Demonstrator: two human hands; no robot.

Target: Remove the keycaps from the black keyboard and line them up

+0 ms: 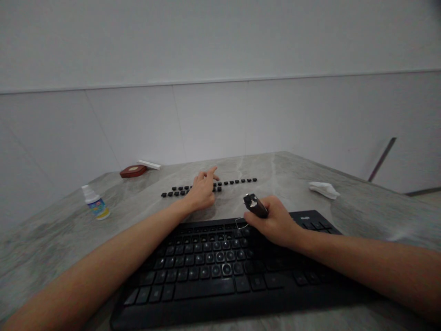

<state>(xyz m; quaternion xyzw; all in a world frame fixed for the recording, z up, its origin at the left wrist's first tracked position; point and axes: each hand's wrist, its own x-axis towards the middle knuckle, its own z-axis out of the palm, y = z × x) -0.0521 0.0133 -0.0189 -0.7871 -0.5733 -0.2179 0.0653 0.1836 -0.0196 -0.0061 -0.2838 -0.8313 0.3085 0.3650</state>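
- Head view: left hand [202, 190] half-curled, hold unclear; nudging could scatter keys [176, 194] toward table's [292, 172] far edge.
- Right hand [275, 223] grips tool [257, 206]; slipping could scratch keyboard [206, 288].

White bottle [96, 204], reddish-brown case [133, 171] left; white bundle [324, 189] right.

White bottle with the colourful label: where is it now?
In the head view, the white bottle stands at the left on the grey table, nearer than the reddish-brown case and left of the keyboard.
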